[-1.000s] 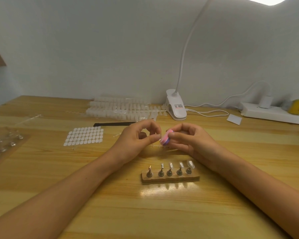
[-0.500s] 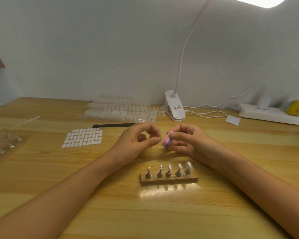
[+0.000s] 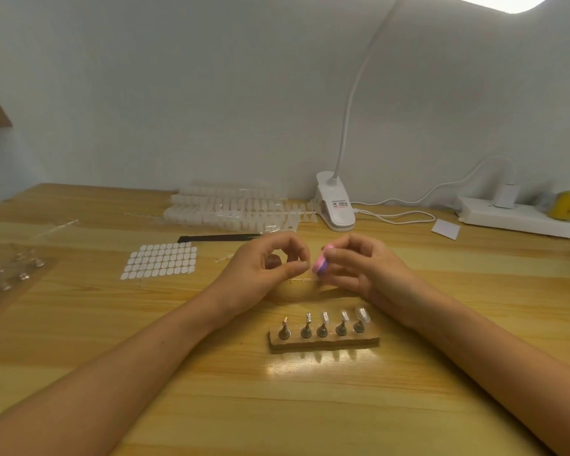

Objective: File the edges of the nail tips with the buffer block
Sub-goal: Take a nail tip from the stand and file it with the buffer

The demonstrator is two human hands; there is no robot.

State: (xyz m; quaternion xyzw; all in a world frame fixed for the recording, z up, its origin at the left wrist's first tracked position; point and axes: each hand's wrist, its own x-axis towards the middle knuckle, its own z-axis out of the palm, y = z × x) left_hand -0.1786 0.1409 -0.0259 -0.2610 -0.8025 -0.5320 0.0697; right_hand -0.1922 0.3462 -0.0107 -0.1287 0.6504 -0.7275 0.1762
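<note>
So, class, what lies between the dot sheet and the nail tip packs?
A thin black strip lies flat between the dot sheet and the nail tip packs, seen in the head view.

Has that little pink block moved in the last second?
No, hardly at all. The pink buffer block, held in the right hand, sits in the same spot just behind the wooden stand and in front of the lamp clip.

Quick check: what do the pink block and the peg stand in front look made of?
The buffer block: likely soft foam, matte, pink over a purple layer. The stand: seemingly raw wood, rough tan edge. Its pegs: dull grey metal, apparently.
</note>
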